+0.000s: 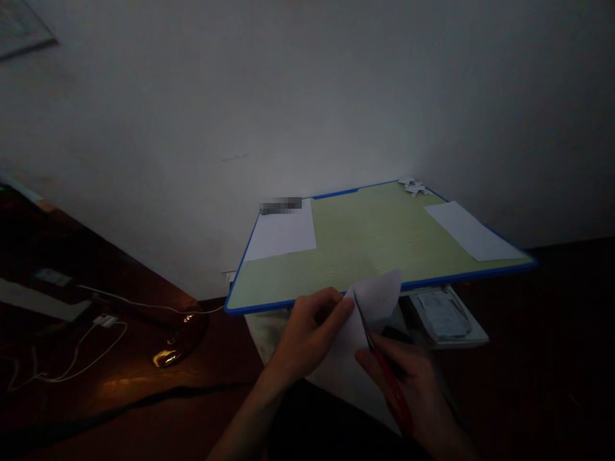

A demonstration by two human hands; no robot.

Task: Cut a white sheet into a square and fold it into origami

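Held in front of the table's near edge is a white sheet of paper (343, 352). My left hand (310, 330) pinches its upper left part between thumb and fingers. My right hand (416, 378) is closed around scissors (394, 390) with red handles, their dark blades pointing up and to the left. The blades lie along a slit in the paper, and a flap stands up to the right of them. The lower part of the sheet hangs towards my lap, partly hidden by the right hand.
A pale green table (355, 237) with a blue rim stands against the wall. On it lie a white sheet (283, 234) at left, a white strip (473, 230) at right and small paper pieces (412, 186) at the back corner. White cables (120, 304) run at left.
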